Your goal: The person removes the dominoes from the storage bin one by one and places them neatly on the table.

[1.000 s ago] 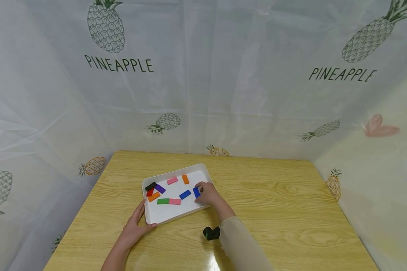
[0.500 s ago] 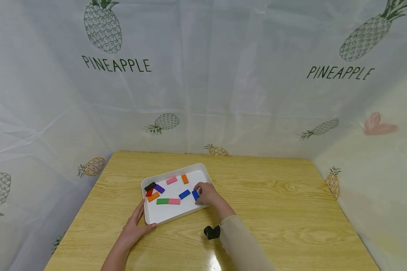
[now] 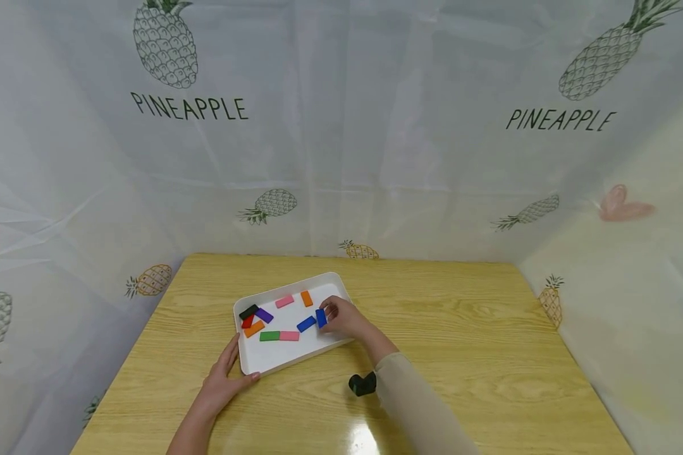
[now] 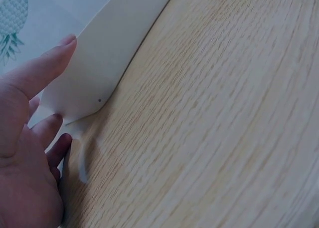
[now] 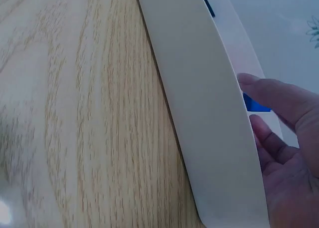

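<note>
A white shallow tray [image 3: 287, 366] sits at a slant on the wooden table with several coloured rectangular blocks in it. My right hand [image 3: 344, 318] reaches over its right side and pinches a blue block [image 3: 321, 318] between thumb and fingers. Just left of that lies a second blue block [image 3: 306, 324], close to the first one's edge. In the right wrist view the tray wall partly hides the held blue block [image 5: 256, 103]. My left hand [image 3: 221, 380] spans the tray's near left corner, its thumb along the front wall and its fingers against the left side.
A green block [image 3: 270, 336] and a pink block [image 3: 289, 336] lie end to end. At the tray's left, a black block [image 3: 248, 311] overlaps a red block [image 3: 247, 322], near purple and orange ones. A pineapple-print curtain [image 3: 375, 139] hangs behind the table.
My right hand has shifted the held blue block left and slightly away from me, closer to the other blue block, and turned it a little. My left hand stays at the tray corner.
</note>
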### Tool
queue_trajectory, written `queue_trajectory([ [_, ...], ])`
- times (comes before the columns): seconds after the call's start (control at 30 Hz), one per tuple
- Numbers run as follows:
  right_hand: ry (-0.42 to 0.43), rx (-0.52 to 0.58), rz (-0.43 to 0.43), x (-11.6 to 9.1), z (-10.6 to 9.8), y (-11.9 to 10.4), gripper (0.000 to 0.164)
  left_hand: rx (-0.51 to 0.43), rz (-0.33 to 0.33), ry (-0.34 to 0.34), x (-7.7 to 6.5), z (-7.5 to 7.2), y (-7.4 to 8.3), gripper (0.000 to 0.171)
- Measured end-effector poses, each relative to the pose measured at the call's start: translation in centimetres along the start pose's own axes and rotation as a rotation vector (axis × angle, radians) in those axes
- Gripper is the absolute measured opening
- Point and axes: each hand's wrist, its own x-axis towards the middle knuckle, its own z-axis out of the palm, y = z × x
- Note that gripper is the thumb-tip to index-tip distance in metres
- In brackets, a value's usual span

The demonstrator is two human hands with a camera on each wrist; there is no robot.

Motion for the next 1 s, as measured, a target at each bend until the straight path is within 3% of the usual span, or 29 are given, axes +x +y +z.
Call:
queue_trajectory([
  [0.47,0.151,0.114,-0.018,-2.0,-3.6,-0.2,0.050,0.022,0.001,0.010,0.1,0.0,-0.3,0.112],
  [0.73,0.241,0.135,0.034,-2.8,-5.9,1.9,0.050,0.057,0.018,0.020,0.1,0.2,-0.1,0.111],
  [1.0,0.270,0.152,0.062,-3.3,-7.3,4.0,0.049,0.088,0.045,0.035,-0.1,-0.1,-0.1,0.110],
])
